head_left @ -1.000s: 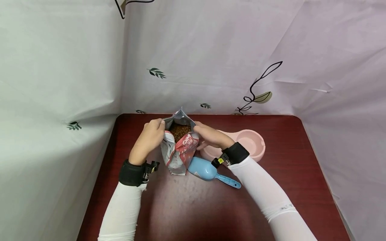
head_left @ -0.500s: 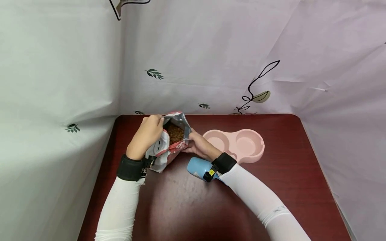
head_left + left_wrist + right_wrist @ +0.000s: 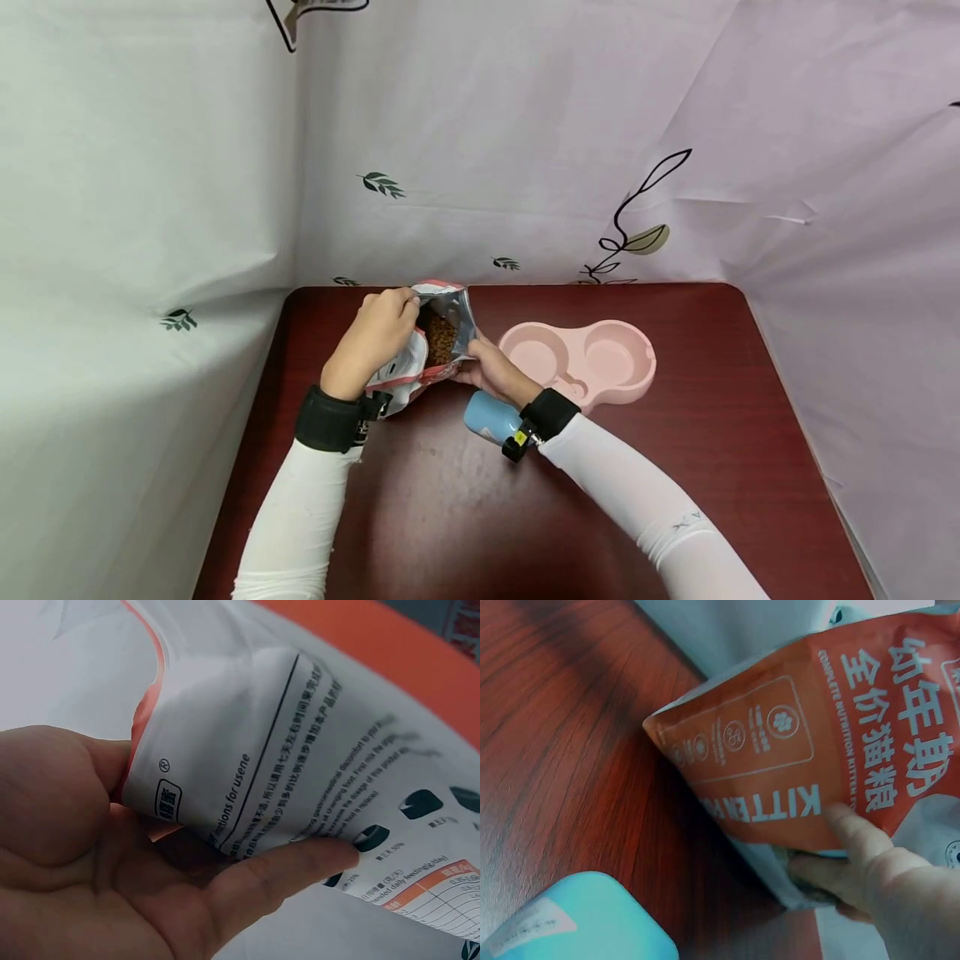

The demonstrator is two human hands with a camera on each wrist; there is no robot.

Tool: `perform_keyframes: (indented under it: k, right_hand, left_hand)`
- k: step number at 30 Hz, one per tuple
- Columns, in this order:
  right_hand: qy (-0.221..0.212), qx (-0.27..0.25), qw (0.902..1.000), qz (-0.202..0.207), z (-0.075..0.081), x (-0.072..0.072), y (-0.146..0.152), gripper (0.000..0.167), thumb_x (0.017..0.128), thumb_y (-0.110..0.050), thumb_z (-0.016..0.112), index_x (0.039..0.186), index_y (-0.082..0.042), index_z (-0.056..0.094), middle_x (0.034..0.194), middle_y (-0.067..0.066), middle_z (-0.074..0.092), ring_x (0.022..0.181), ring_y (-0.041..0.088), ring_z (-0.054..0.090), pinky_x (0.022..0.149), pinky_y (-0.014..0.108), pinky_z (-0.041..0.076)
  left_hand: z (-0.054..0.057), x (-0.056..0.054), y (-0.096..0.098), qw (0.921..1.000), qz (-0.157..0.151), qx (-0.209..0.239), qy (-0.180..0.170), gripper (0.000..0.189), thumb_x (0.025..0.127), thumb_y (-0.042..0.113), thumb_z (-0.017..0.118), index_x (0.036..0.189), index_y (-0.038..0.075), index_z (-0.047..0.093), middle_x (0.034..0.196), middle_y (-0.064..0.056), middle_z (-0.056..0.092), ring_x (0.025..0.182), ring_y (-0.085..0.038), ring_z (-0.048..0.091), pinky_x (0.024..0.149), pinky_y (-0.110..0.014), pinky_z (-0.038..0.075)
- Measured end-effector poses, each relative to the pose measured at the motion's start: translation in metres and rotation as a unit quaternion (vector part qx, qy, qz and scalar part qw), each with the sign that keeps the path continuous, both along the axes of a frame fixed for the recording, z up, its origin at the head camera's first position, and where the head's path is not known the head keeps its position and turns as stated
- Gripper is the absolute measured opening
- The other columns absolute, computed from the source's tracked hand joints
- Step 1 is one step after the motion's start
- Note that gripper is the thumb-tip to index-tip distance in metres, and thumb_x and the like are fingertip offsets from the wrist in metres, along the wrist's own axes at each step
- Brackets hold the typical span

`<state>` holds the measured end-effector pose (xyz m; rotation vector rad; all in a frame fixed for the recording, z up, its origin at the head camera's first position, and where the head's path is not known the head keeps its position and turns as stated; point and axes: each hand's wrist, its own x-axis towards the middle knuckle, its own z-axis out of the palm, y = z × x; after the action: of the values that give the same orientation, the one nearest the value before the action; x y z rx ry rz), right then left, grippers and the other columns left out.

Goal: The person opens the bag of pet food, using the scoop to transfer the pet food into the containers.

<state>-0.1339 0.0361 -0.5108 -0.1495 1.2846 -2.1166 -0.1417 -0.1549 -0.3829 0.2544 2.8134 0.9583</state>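
A bag of kitten food [image 3: 403, 371], orange-red and white with a silver lining, leans over with its mouth spread and brown kibble [image 3: 441, 340] showing inside. My left hand [image 3: 378, 329] pinches the left edge of the mouth; the left wrist view shows thumb and fingers around the printed white side. On the opposite edge my right hand [image 3: 491, 367] grips the bag, and in the right wrist view its fingers [image 3: 862, 840] lie against the orange panel. A blue scoop [image 3: 486, 413] lies under the right wrist, its handle hidden by the wristband.
A pink double pet bowl [image 3: 573, 346] stands right of the bag. The dark red table [image 3: 720, 450] has light patterned cloth [image 3: 525, 167] hanging behind it and at both sides.
The bag has tipped from upright, its base swinging left and its mouth turning right. My right hand has shifted left and down with it, uncovering more of the pink bowl.
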Motion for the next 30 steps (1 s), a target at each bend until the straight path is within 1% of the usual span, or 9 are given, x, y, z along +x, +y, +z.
perform_keyframes:
  k: [4,11,15,17,20,23,25,27,30]
  right_hand:
    - [-0.001,-0.011,0.9999,-0.007,-0.009,-0.003,-0.002,0.082,0.092,-0.007,0.028,0.167,-0.019,-0.001,0.164,0.032,0.019,0.148,0.044,0.029,0.121,0.065,0.025]
    - [-0.002,0.002,1.0,-0.004,-0.021,-0.009,-0.006,0.078,0.095,-0.009,0.027,0.167,-0.014,-0.004,0.165,0.029,0.018,0.147,0.042,0.031,0.121,0.06,0.029]
    - [-0.001,0.015,0.9998,-0.009,-0.019,-0.015,-0.006,0.081,0.089,-0.007,0.03,0.166,-0.011,0.006,0.164,0.028,0.024,0.146,0.04,0.034,0.121,0.061,0.028]
    - [-0.002,0.024,0.9996,-0.012,-0.019,-0.016,-0.003,0.082,0.086,-0.005,0.031,0.165,-0.007,0.011,0.161,0.027,0.029,0.145,0.038,0.036,0.121,0.06,0.029]
    - [-0.007,0.036,0.9991,-0.02,-0.017,-0.017,0.001,0.073,0.083,-0.002,0.032,0.155,-0.001,0.025,0.143,0.02,0.044,0.131,0.029,0.047,0.114,0.05,0.039]
    - [-0.015,0.053,0.9976,-0.041,-0.015,-0.016,0.005,0.047,0.08,0.0,0.034,0.127,0.002,0.038,0.109,0.01,0.048,0.1,0.018,0.053,0.091,0.034,0.048]
    - [-0.021,0.067,0.9959,-0.056,-0.013,-0.015,0.007,0.038,0.078,0.0,0.035,0.116,-0.001,0.038,0.099,0.006,0.045,0.087,0.015,0.05,0.078,0.028,0.046]
    - [-0.019,0.074,0.9953,-0.059,-0.01,-0.015,0.01,0.047,0.078,0.001,0.035,0.124,0.001,0.04,0.107,0.011,0.052,0.092,0.016,0.055,0.078,0.026,0.048]
    - [-0.012,0.058,0.9971,-0.048,-0.005,-0.017,0.014,0.075,0.077,0.003,0.032,0.152,0.004,0.028,0.144,0.028,0.047,0.126,0.032,0.055,0.099,0.039,0.052]
  left_hand:
    - [-0.005,0.0,0.002,1.0,-0.003,-0.003,0.007,0.035,0.111,0.019,0.038,0.081,0.007,0.053,0.067,-0.004,0.035,0.055,-0.018,0.031,0.054,-0.032,0.031]
    - [-0.012,0.0,0.001,0.9999,0.007,-0.012,0.01,0.033,0.108,0.017,0.035,0.1,0.003,0.064,0.071,-0.005,0.037,0.057,-0.017,0.03,0.055,-0.033,0.03]
    - [-0.012,-0.001,0.002,0.9997,0.019,-0.015,-0.001,0.029,0.104,0.018,0.035,0.094,0.006,0.06,0.074,-0.006,0.039,0.062,-0.021,0.033,0.057,-0.036,0.029]
    - [-0.012,0.0,0.003,0.9996,0.018,-0.023,-0.002,0.025,0.101,0.019,0.037,0.094,0.007,0.059,0.078,-0.007,0.045,0.069,-0.023,0.041,0.062,-0.038,0.034]
    - [-0.013,0.002,0.005,0.9994,0.006,-0.033,-0.002,0.028,0.096,0.019,0.042,0.107,0.006,0.064,0.086,-0.01,0.058,0.079,-0.025,0.051,0.071,-0.04,0.041]
    - [-0.014,0.005,0.009,0.9993,-0.006,-0.035,-0.011,0.045,0.093,0.02,0.048,0.133,0.004,0.062,0.096,-0.012,0.067,0.085,-0.026,0.058,0.078,-0.04,0.047]
    - [-0.015,0.007,0.012,0.999,-0.013,-0.035,-0.022,0.053,0.093,0.021,0.05,0.142,0.002,0.057,0.103,-0.015,0.07,0.086,-0.025,0.06,0.078,-0.04,0.049]
    - [-0.016,0.008,0.015,0.999,-0.015,-0.035,-0.025,0.055,0.093,0.022,0.051,0.143,0.001,0.056,0.107,-0.015,0.07,0.087,-0.025,0.061,0.08,-0.04,0.05]
    - [-0.016,0.009,0.017,0.999,-0.011,-0.038,-0.021,0.044,0.095,0.022,0.047,0.132,0.001,0.061,0.105,-0.017,0.067,0.09,-0.027,0.059,0.081,-0.042,0.049]
